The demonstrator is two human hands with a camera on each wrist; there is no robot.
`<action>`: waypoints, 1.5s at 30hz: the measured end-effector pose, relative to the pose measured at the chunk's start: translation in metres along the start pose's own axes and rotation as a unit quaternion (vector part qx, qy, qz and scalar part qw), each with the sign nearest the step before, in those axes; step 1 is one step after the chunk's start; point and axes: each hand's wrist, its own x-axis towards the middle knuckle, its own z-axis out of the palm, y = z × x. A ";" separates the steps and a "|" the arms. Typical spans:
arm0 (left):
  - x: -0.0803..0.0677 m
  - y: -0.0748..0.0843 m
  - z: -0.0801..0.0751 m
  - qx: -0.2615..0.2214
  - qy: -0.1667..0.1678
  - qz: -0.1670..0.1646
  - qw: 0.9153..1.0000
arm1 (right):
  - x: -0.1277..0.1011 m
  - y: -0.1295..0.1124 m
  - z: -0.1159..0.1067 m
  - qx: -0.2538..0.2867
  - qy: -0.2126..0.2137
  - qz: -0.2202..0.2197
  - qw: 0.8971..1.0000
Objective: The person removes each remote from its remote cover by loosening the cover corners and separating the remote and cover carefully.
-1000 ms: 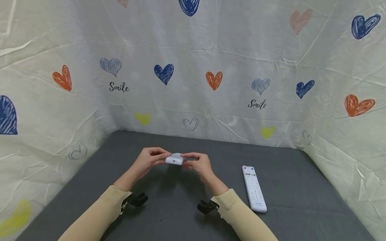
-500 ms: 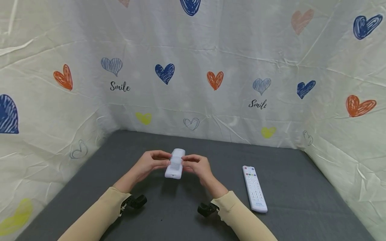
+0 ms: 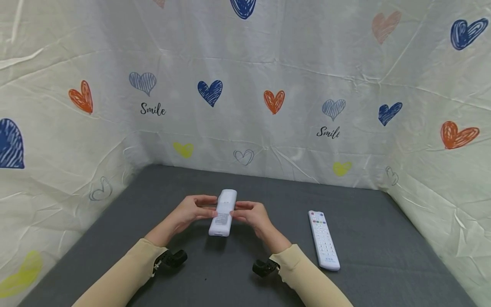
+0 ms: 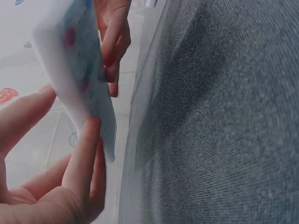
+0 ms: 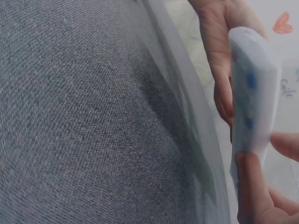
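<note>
Both hands hold a white remote control (image 3: pixel 224 211) above the dark cloth, its plain back turned up toward the head view. On its left edge the left hand (image 3: pixel 193 212) pinches it between thumb and fingers. Opposite, the right hand (image 3: pixel 251 214) grips the right edge the same way. The button side of the remote (image 4: pixel 77 70) faces down; in the left wrist view its coloured buttons are blurred. From the right wrist view the remote (image 5: pixel 254 93) appears edge-on, with blue buttons on its underside. A printed label shows faintly on its back.
A second white remote control (image 3: pixel 324 241) lies buttons up on the dark grey cloth (image 3: pixel 368 256), right of the right forearm. A white curtain (image 3: pixel 245 123) printed with hearts encloses the back and sides. Black wrist cameras (image 3: pixel 174 258) sit at the cuffs.
The held remote has tilted, from its end facing the head camera to its whole back showing. Both hands turn with it and have come slightly lower. The other remote stays put.
</note>
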 end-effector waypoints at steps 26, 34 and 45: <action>-0.003 -0.004 0.003 0.037 -0.020 -0.045 0.998 | 0.000 0.010 0.001 -0.082 -0.024 0.015 0.996; -0.002 -0.006 0.006 0.059 -0.002 -0.054 0.997 | 0.001 0.015 0.001 -0.097 -0.017 0.022 0.995; -0.001 -0.008 0.009 0.065 0.012 -0.053 0.996 | -0.002 0.017 0.002 -0.078 -0.018 0.025 0.996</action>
